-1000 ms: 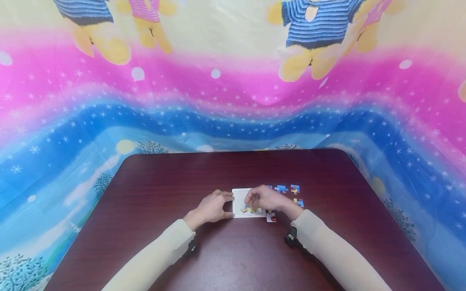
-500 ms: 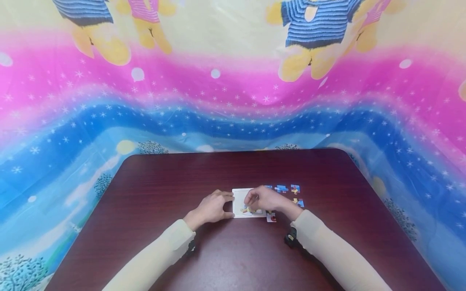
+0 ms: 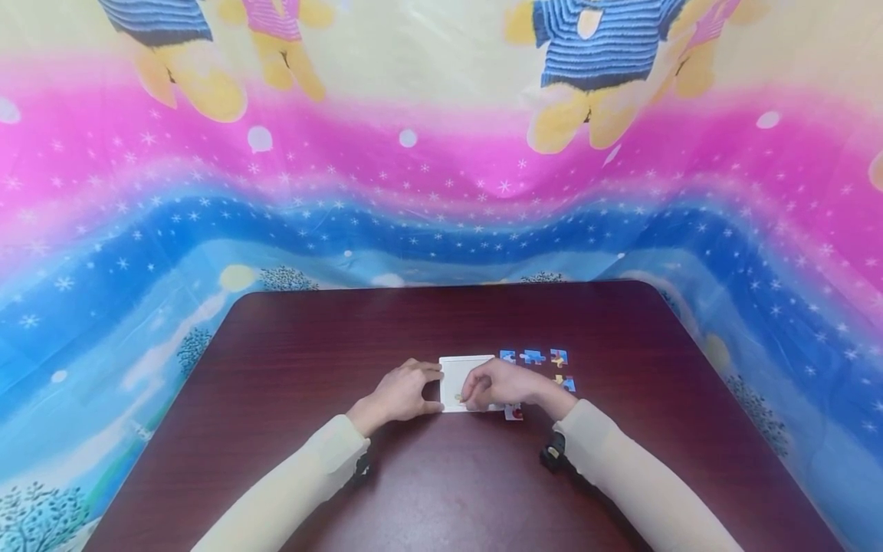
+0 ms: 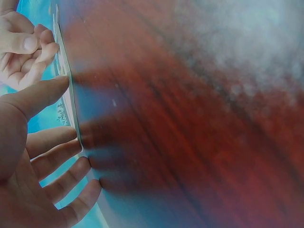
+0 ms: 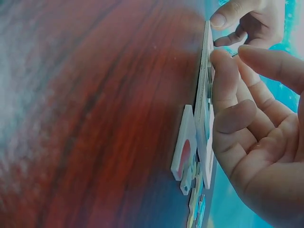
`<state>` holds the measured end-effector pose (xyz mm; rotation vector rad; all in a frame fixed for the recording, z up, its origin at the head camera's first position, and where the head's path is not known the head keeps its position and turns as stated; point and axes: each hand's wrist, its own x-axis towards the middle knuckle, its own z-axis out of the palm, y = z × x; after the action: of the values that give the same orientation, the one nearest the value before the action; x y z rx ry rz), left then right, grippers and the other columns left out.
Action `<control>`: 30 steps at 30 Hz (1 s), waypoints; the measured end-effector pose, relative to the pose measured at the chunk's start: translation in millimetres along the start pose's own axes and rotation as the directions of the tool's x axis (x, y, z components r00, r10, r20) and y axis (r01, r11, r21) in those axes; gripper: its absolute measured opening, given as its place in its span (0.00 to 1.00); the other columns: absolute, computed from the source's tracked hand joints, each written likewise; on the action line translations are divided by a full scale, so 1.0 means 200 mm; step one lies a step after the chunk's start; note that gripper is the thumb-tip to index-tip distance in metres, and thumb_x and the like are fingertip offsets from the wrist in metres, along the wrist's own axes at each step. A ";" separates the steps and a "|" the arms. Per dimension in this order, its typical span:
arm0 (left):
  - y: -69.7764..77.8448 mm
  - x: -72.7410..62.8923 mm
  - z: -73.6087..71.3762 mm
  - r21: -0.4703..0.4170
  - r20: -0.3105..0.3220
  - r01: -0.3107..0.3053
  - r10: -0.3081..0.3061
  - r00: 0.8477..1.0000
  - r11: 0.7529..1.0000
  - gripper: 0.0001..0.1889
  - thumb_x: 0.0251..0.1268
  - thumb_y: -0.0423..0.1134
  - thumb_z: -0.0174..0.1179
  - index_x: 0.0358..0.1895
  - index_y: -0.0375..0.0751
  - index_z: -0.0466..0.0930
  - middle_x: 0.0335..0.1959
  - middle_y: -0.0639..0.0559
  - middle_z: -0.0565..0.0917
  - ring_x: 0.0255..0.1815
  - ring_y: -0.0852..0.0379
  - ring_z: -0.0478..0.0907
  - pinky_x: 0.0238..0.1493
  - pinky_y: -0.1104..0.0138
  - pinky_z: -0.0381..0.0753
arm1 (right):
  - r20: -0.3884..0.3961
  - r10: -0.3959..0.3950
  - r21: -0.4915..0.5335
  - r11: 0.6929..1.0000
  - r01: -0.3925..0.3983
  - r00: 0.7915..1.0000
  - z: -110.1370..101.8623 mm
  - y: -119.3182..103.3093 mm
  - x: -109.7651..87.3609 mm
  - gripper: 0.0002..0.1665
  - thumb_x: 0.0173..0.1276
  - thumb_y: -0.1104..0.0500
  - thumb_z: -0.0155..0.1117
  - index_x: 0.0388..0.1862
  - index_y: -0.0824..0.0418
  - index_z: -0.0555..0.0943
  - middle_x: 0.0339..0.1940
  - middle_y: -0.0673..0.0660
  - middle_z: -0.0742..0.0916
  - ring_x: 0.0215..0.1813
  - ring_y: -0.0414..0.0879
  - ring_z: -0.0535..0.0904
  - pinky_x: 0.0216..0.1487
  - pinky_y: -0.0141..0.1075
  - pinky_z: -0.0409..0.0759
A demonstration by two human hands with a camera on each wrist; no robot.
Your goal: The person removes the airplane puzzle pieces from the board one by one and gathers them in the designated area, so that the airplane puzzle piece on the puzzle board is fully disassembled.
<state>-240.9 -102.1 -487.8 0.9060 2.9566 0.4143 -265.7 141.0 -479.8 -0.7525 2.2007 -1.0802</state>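
Observation:
A white puzzle board (image 3: 451,374) with a raised rim lies flat on the table. My left hand (image 3: 403,392) steadies its left edge; in the left wrist view thumb and fingertips (image 4: 71,135) touch that edge, the fingers fairly straight. Over the board's right part, my right hand (image 3: 488,383) pinches a small puzzle piece (image 3: 459,398) between thumb and index finger, just above the board. Only a thin edge of that piece shows in the right wrist view. The hand covers much of the board's right side.
Right of the board lie several loose puzzle pieces: a blue one (image 3: 533,357), a corner one (image 3: 559,357), another below it (image 3: 565,382), and one with red (image 3: 513,412) by the board's near right corner. A patterned curtain (image 3: 441,192) hangs behind the dark table (image 3: 441,475).
My right hand has shifted slightly down and toward me; the yellow picture part seen under its fingers earlier is now mostly hidden. The left hand stays at the board's edge.

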 end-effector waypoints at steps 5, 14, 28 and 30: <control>0.00 0.00 0.00 -0.012 -0.004 -0.004 0.004 1.000 1.000 0.30 0.55 0.53 0.73 0.59 0.41 0.83 0.64 0.48 0.81 0.62 0.45 0.77 0.61 0.54 0.80 | 0.001 0.007 0.007 1.000 -0.007 1.000 -0.01 0.00 0.00 0.08 0.64 0.66 0.68 0.42 0.59 0.87 0.39 0.54 0.91 0.36 0.45 0.85 0.36 0.41 0.82; 0.00 0.00 0.00 -0.014 0.001 0.002 -0.002 1.000 1.000 0.30 0.54 0.52 0.73 0.59 0.41 0.83 0.64 0.48 0.81 0.62 0.45 0.77 0.60 0.53 0.80 | -0.101 0.028 -0.092 0.995 -0.038 0.995 -0.03 0.00 0.02 0.10 0.63 0.65 0.67 0.41 0.53 0.87 0.37 0.48 0.89 0.38 0.44 0.82 0.40 0.40 0.81; 0.00 0.01 0.01 0.009 -0.009 -0.001 0.002 1.000 1.000 0.29 0.54 0.53 0.73 0.58 0.43 0.83 0.63 0.48 0.82 0.61 0.47 0.78 0.59 0.55 0.81 | -0.151 0.069 -0.120 0.989 -0.088 0.986 -0.02 -0.01 0.04 0.12 0.60 0.66 0.68 0.40 0.52 0.87 0.40 0.48 0.89 0.44 0.42 0.80 0.46 0.39 0.78; 0.00 0.01 0.01 0.005 -0.009 -0.001 0.001 1.000 1.000 0.29 0.54 0.53 0.73 0.58 0.42 0.83 0.63 0.48 0.82 0.61 0.46 0.78 0.59 0.55 0.80 | -0.150 0.064 -0.120 0.989 -0.082 0.987 -0.02 -0.01 0.04 0.12 0.60 0.66 0.68 0.40 0.53 0.87 0.39 0.48 0.89 0.43 0.42 0.81 0.46 0.39 0.78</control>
<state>-242.1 -101.6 -490.2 0.9092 2.9663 0.4122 -273.6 137.2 -478.2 -0.6580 2.4199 -0.9957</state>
